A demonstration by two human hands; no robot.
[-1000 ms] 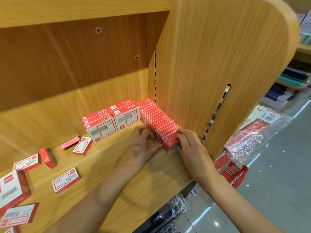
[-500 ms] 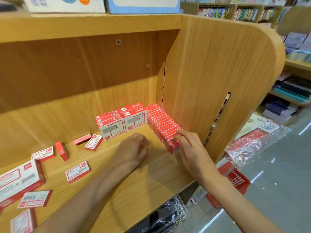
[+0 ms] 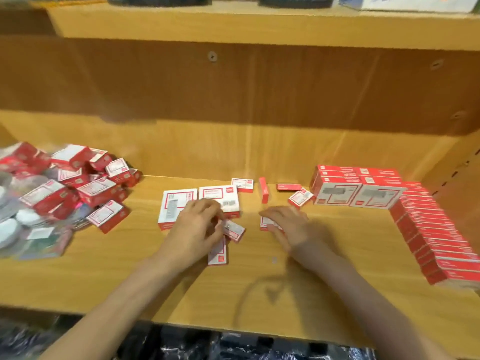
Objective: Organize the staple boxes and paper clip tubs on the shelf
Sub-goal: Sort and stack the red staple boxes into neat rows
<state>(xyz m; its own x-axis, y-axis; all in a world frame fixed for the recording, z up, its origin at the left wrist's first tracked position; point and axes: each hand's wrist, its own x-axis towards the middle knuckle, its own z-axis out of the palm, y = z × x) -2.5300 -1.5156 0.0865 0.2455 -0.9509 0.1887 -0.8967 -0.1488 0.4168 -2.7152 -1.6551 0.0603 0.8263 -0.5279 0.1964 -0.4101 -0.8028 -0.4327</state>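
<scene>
Frame motion-blurred; box print illegible. Heap of staple boxes (image 3: 78, 188) at 9 o'clock, cut by left edge, mixed with clear tubs (image 3: 10, 227), hard to make out. Left hand (image 3: 200, 224) covers small boxes (image 3: 235, 229); fingers curled, grip cannot be confirmed. Right hand (image 3: 288, 224) spread, fingers straight, resting over one small box (image 3: 266, 224), mostly hidden. Long row of boxes (image 3: 431, 235) at 3 o'clock, long axis running 11 to 5 o'clock on shelf (image 3: 155, 287). Versus earlier frame: both hands off row, now at centre; view swung left.
</scene>
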